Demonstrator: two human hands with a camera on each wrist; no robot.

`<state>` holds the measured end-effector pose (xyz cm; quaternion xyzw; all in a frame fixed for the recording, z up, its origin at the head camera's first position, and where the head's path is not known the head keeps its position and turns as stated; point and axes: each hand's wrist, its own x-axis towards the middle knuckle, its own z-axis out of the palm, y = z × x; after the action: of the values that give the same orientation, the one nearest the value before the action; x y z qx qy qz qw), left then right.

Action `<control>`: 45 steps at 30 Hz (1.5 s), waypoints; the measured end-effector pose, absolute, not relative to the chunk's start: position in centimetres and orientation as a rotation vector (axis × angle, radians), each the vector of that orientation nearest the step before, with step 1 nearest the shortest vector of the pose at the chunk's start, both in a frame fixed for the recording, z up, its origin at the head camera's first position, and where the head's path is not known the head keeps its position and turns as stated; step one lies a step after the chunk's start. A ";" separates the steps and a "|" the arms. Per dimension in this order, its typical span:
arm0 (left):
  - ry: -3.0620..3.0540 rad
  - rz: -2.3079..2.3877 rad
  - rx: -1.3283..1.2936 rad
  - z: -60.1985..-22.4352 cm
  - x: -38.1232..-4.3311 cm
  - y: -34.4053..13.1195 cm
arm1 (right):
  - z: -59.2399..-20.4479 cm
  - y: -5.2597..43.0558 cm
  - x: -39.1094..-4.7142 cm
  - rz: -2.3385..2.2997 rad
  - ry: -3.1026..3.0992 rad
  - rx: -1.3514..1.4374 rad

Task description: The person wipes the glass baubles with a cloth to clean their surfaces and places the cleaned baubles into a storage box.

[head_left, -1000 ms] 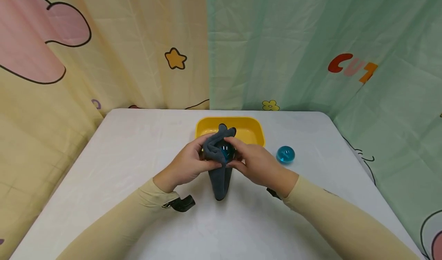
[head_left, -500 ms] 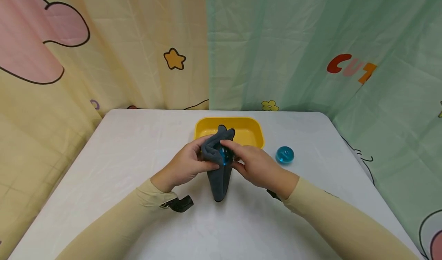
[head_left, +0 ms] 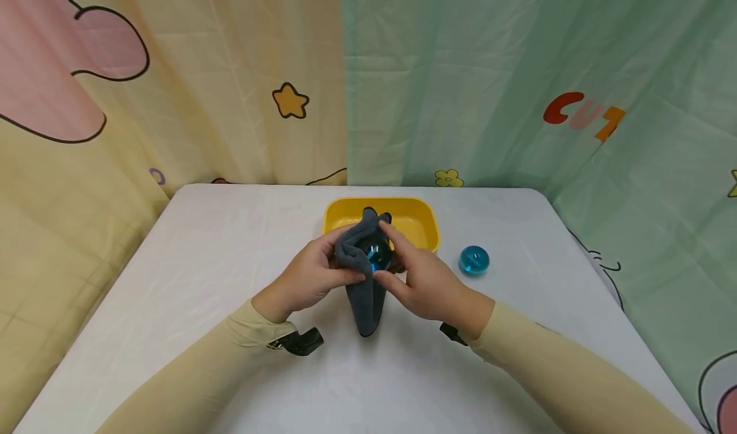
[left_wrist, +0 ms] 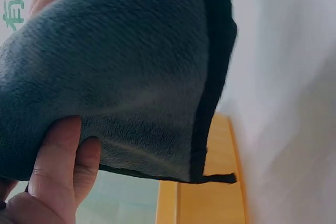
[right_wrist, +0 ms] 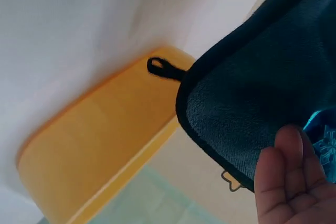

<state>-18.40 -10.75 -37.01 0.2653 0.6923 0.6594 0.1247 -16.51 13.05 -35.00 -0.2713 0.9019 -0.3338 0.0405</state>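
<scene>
A clear blue ball (head_left: pixel 377 253) sits in the fold of a dark grey towel (head_left: pixel 364 303) with black edging, in front of the yellow tray. My left hand (head_left: pixel 308 269) grips the towel around the ball's left side, thumb in front. From the right, my right hand (head_left: pixel 428 280) holds the ball, its thumb at the lower edge and its index finger near the top. In the right wrist view, the right fingers (right_wrist: pixel 286 182) lie against the towel beside the ball (right_wrist: pixel 328 150). The left wrist view shows left fingers (left_wrist: pixel 58 166) pressed to the towel's outside.
A yellow tray (head_left: pixel 423 219) stands on the white table (head_left: pixel 242 229) just beyond my hands. A second clear blue ball (head_left: pixel 474 260) rests on the table to the right of my right hand. Patterned curtains (head_left: pixel 449 75) hang behind the table and at its sides.
The ball has turned slightly within the towel. My right hand's thumb and index finger have spread wider around it. My left hand stays nearly still on the towel.
</scene>
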 end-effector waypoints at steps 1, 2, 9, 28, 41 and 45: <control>2.014 1.927 0.774 -37.0 -18.4 -10.8 | -34.9 13.0 -16.4 -0.988 2.772 -0.866; 2.005 1.934 0.774 -36.9 -18.4 -10.9 | -34.9 13.0 -16.4 -0.939 2.792 -0.901; 1.931 1.968 0.756 -36.8 -18.2 -10.9 | -34.7 13.6 -16.6 -0.475 3.028 -1.191; 1.998 1.925 0.786 -36.9 -18.3 -10.6 | -34.7 13.1 -16.4 -0.895 2.798 -0.880; 1.935 1.962 0.782 -36.6 -18.3 -10.6 | -34.5 13.2 -16.6 -0.979 2.754 -0.777; 1.929 1.966 0.781 -36.6 -18.3 -10.6 | -34.5 13.0 -16.5 -1.165 2.690 -0.637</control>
<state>-18.29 -10.56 -36.57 0.2702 0.6672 0.6801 0.1387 -16.53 13.01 -34.52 -0.2117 0.8945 -0.3874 0.0706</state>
